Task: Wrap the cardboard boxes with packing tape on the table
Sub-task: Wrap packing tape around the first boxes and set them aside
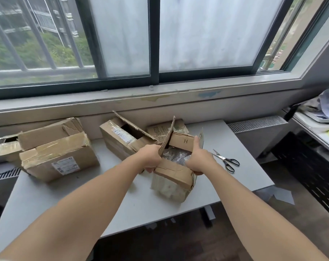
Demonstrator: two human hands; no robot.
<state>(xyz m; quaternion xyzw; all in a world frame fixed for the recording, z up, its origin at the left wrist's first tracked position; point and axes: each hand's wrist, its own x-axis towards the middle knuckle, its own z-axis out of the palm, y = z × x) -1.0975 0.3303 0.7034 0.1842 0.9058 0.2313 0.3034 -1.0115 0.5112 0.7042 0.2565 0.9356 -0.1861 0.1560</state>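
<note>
The pale grey surface [65,200] under the window carries everything. At its left lies a large, crumpled brown cardboard box [54,153] already banded with tape. A medium brown cardboard box [120,140] sits mid-back, its flap open. Nearest me stands a small open brown cardboard box [174,172]. My left hand [150,159] grips its left side and my right hand [199,159] its right, thumb raised along the flap. Black-handled steel scissors [226,160] lie just right.
</note>
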